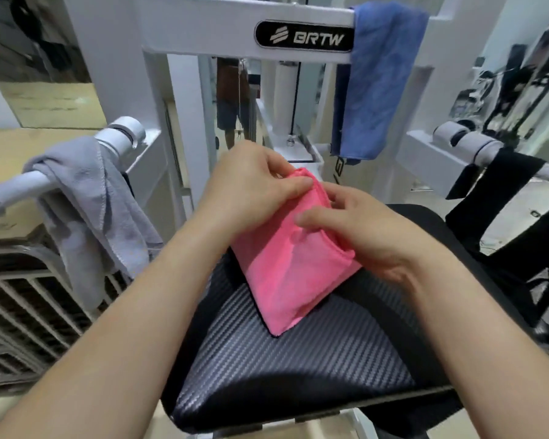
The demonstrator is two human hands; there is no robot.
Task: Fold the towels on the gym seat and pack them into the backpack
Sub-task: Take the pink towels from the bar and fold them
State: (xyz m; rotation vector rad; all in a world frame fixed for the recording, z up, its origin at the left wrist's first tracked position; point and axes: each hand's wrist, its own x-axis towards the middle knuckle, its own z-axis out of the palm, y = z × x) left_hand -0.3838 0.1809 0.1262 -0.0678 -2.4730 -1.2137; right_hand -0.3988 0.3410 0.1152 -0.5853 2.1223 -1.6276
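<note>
The seat (298, 359) lies under our left hand (251, 185), which pinches the folded pink towel (286, 274) at its far corner; our right hand (371, 229), just beside, grips its edge.

Both bare forearms reach in, the left from 7 o'clock and the right from 5 o'clock, meeting just above centre. The left hand (251, 185) pinches the far corner of the pink towel (286, 274), thumb on top. The right hand (358, 232), at its 4 o'clock, curls round the towel's edge, forefinger laid across.
</note>
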